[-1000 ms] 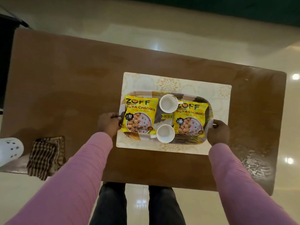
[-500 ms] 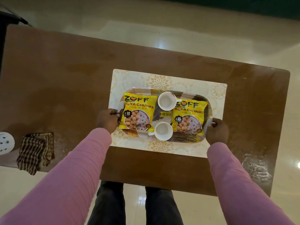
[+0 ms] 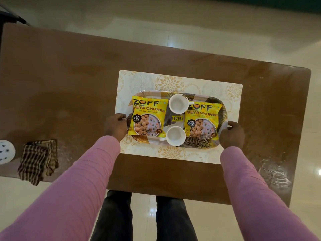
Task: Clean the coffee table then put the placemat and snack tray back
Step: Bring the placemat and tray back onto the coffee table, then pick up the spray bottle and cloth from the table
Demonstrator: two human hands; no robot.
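Gripping the snack tray at both ends, left hand and right hand seat it on the placemat; only release apparently remains.

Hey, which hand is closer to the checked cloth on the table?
Left. The left hand grips the snack tray at its left end, on the side of the checked cloth; the right hand grips the opposite end.

Snack tray w/ 2 cups on placemat, L hand + R hand at ends.
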